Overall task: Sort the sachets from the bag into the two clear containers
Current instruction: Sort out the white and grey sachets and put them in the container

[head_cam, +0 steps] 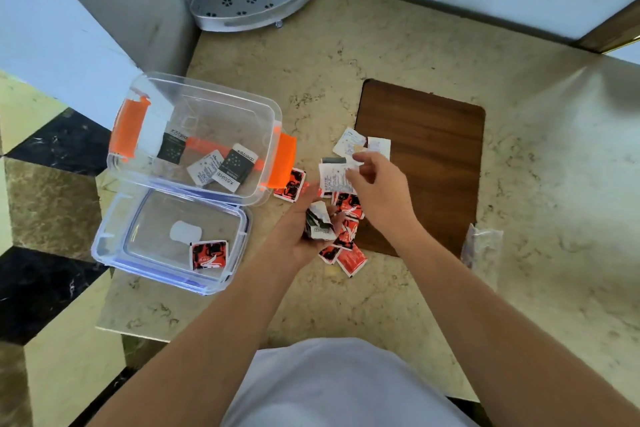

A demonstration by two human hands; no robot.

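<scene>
While a loose heap of red-and-black and white foil sachets (341, 215) lies on the marble counter (346, 305), a few crumpled white-and-dark ones are cupped in the left hand (304, 232). A white sachet is pinched by the right hand (374, 184). The orange-latched clear plastic box (197, 107) holds white and black ones (the blue-rimmed clear tub (110, 243) holds one red). A cupped sachet could slip out, or colours could be mixed.

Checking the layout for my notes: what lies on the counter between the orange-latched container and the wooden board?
In the head view, the loose sachet pile lies between the orange-latched container and wooden board, with the left hand and right hand over it.
</scene>
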